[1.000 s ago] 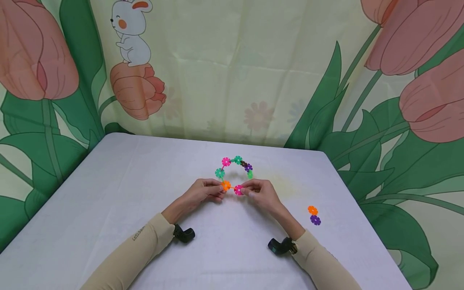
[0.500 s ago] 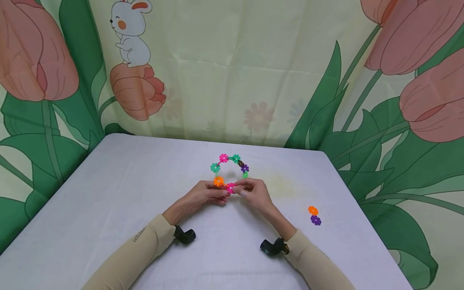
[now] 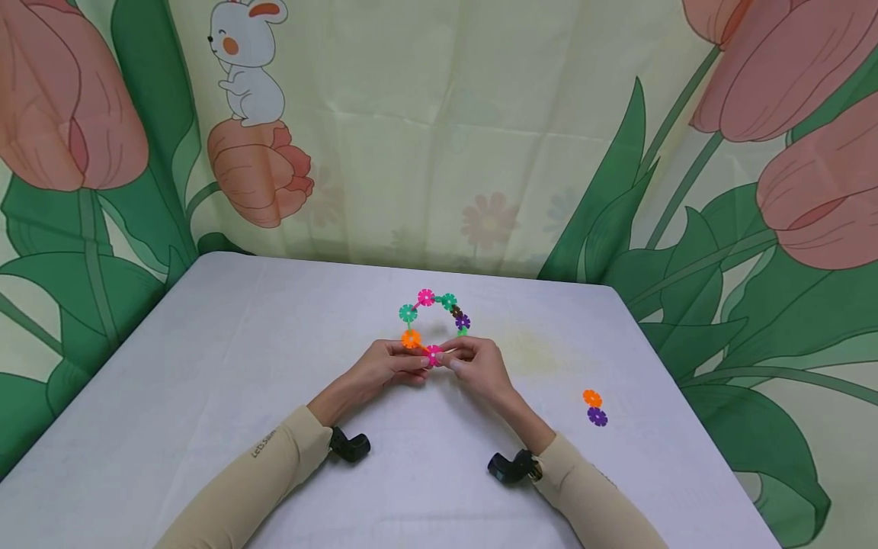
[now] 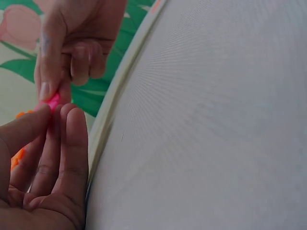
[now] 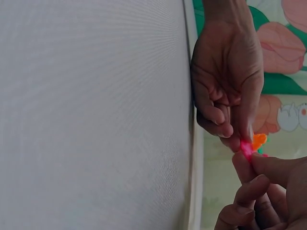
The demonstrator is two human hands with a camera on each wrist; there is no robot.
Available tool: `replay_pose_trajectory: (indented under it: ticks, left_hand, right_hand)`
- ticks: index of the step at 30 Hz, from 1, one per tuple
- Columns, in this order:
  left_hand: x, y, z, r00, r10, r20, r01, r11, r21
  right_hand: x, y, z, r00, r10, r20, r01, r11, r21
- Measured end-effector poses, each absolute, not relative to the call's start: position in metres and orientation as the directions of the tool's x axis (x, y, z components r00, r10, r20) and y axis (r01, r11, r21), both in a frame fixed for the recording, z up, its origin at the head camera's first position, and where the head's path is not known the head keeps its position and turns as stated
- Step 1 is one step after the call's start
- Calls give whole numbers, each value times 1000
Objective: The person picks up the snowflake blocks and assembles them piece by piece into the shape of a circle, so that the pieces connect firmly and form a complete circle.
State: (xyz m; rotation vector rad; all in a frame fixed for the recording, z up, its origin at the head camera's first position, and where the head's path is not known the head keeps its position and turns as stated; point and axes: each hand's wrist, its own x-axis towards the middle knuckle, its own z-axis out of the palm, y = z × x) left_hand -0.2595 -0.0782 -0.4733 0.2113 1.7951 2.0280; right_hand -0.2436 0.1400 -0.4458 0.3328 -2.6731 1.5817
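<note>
A ring-shaped chain of flower-shaped plastic discs, in pink, teal, brown, purple, green and orange, is held up over the table. Its lowest piece, a pink flower disc, sits between the two hands. From the left my left hand pinches it by thumb and fingers, beside the orange flower disc. My right hand pinches the same pink disc from the right, its fingertips just below the green piece. In the left wrist view the pink disc shows edge-on between both sets of fingertips, mostly covered.
On the white-covered table, to the right, lie a loose orange flower disc and a purple flower disc, close together. A curtain printed with tulips and a rabbit hangs behind the table's far edge.
The right hand has shifted left, closer to the left hand. The left hand's grip has passed from the orange disc to the pink one, and the ring has moved slightly left.
</note>
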Motion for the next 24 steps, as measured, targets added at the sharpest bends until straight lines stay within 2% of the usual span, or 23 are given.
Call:
replay_pose_trajectory:
  ticks: [12,17,24]
  left_hand:
    - [-261,-78,-475,-904,402,-145,-179,-48,983]
    - [-262,-78,-474,-905,393,-161,-186,-27,982]
    - [-262,-79,-473,-900,396,-182,-200,-5,980]
  right_hand:
    - [-240,148,-444,-978,-176,109,-186,515,-837]
    - [-239,168,-443,-977,-178,117,-197,542,-817]
    - [-239,212,-440,-979,-167,120,-201,653,-731]
